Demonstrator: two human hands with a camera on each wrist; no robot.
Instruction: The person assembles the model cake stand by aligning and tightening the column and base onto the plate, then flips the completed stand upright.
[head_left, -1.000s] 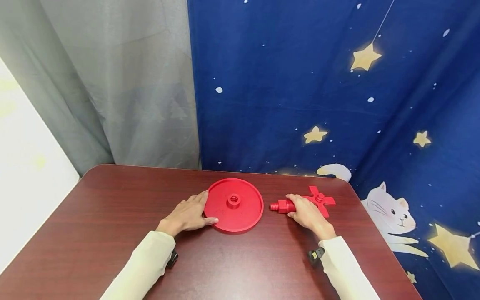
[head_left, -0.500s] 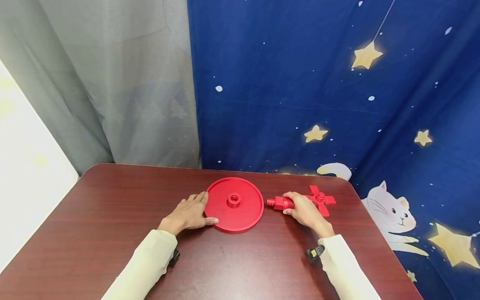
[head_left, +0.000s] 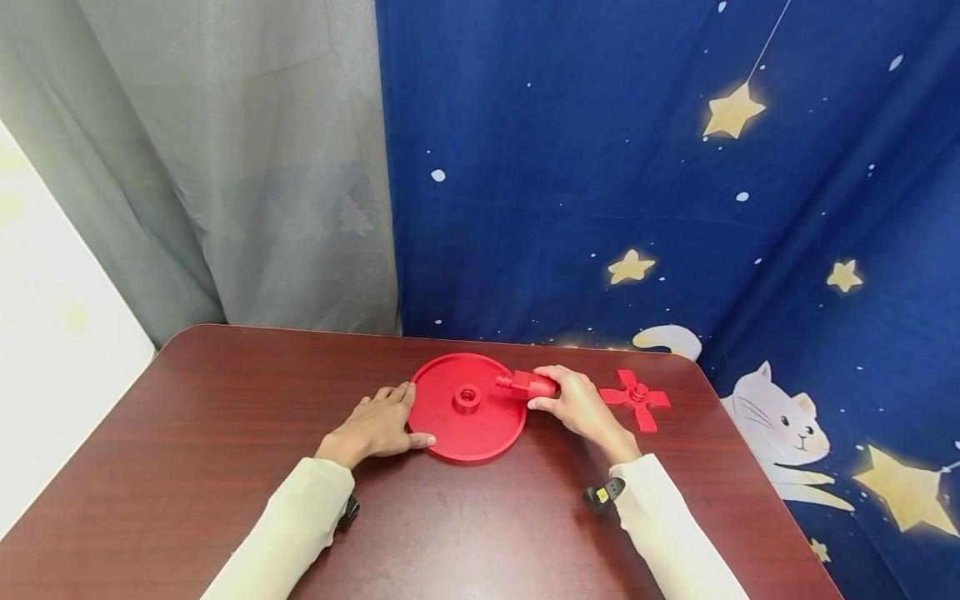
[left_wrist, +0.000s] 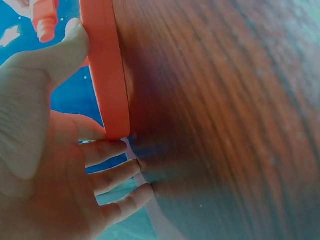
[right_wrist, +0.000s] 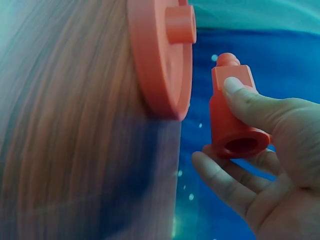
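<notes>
A round red tray-like disc (head_left: 491,429) with a raised rim lies on the table. A threaded socket (head_left: 467,398) stands up at its centre. My left hand (head_left: 377,425) rests against the disc's left rim, its fingers spread and fairly straight. Its thumb touches the near rim. My right hand (head_left: 581,406) pinches a red stepped fitting (right_wrist: 230,112) between thumb and fingers, above the disc's right edge. The fitting's threaded tip points left, toward the socket; its other end is hollow. Right of that hand lies a flat red cross-shaped piece (head_left: 642,398) with a small threaded stub.
The dark brown wooden table (head_left: 450,533) has rounded back corners. Behind it hang a grey curtain (head_left: 300,167) and a blue curtain (head_left: 525,208) printed with stars and a white cat. A bright white surface (head_left: 52,333) lies to the left.
My right hand has lifted the fitting and carried it left, from beside the cross-shaped piece to over the disc's right edge. My left hand and the disc stay put.
</notes>
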